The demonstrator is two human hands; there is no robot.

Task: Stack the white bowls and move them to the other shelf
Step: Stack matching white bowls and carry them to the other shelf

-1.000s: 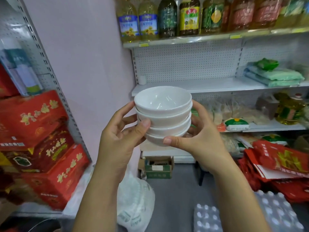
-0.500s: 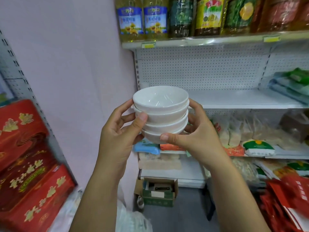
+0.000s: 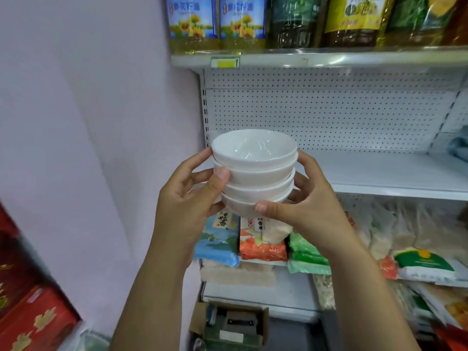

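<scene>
A stack of several white bowls is held up in front of me, nested upright. My left hand grips the stack's left side with the thumb across the front. My right hand cups the right side, its thumb under the lowest bowl. Just behind the stack runs a bare white shelf backed by a perforated panel, at about the height of the bowls.
Cooking-oil bottles line the shelf above. Bags of rice fill the shelf below. A pale wall stands on the left, red gift boxes at the lower left, a cardboard box on the floor.
The shelf unit has grown larger and nearer in view, and the red boxes slid off to the left. Both hands kept the same hold on the stack.
</scene>
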